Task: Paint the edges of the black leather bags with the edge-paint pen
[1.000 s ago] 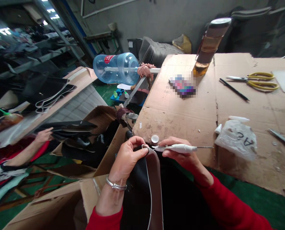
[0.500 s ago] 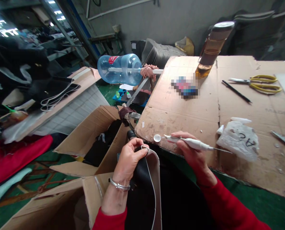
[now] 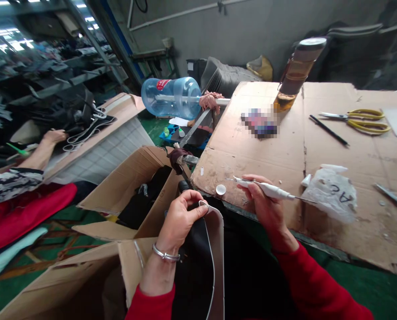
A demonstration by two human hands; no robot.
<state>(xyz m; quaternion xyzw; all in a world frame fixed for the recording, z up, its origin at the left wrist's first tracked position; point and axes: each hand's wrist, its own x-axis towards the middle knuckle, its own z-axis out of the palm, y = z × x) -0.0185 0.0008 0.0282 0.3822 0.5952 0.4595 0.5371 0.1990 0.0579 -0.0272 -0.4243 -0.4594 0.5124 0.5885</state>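
Observation:
My left hand (image 3: 181, 220) pinches the top corner of a dark panel with a pale edge (image 3: 218, 253), which hangs down in front of me. Between the thumb and fingers of my right hand (image 3: 266, 204) is a white pen-like tool (image 3: 274, 191), its thin tip pointing left and a cord or rod trailing right. That tip is just above and right of a small round white cap (image 3: 220, 190) near the table's edge. The tool and the panel are apart.
The cardboard-covered table (image 3: 258, 164) bears a plastic bag (image 3: 333, 193), yellow-handled scissors (image 3: 368, 121), a black pencil (image 3: 329, 130) and a tall bottle (image 3: 298, 73). Open cardboard boxes (image 3: 118, 184) stand at left, below a large water bottle (image 3: 171, 98). Another person's arm (image 3: 43, 149) reaches in at far left.
The view has shifted slightly. Another person's arm has come into sight at far left. My right hand and the tool have moved slightly up; my left hand keeps its pinch on the panel.

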